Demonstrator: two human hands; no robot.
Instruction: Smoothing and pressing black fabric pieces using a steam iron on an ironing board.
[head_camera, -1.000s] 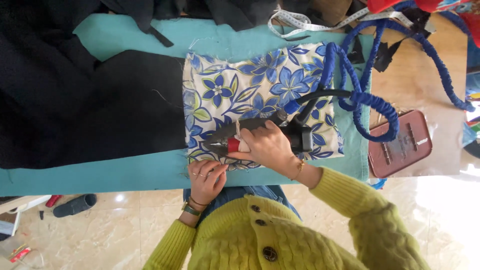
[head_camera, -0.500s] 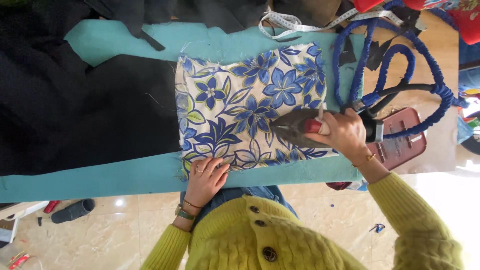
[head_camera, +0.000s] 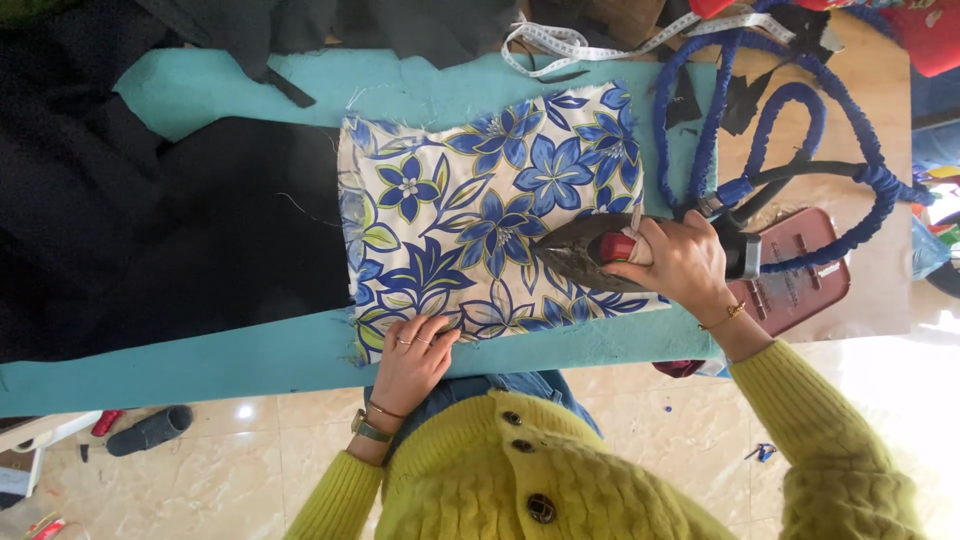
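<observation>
Black cloth (head_camera: 170, 230) lies heaped just left of the floral fabric (head_camera: 480, 210), and a blue wrapped cord (head_camera: 790, 110) loops off to its right over a reddish-brown ribbed iron rest (head_camera: 805, 285). A white measuring tape (head_camera: 570, 40) curls beyond the fabric's far edge. The fabric is thin, frayed, blue flowers on white, spread flat on the teal-padded counter (head_camera: 250, 350). The right hand (head_camera: 680, 265) is closed around the dark iron (head_camera: 585, 252) on the fabric's right part (handle mostly hidden). The left hand (head_camera: 415, 355) presses flat, fingers spread, on the near edge.
</observation>
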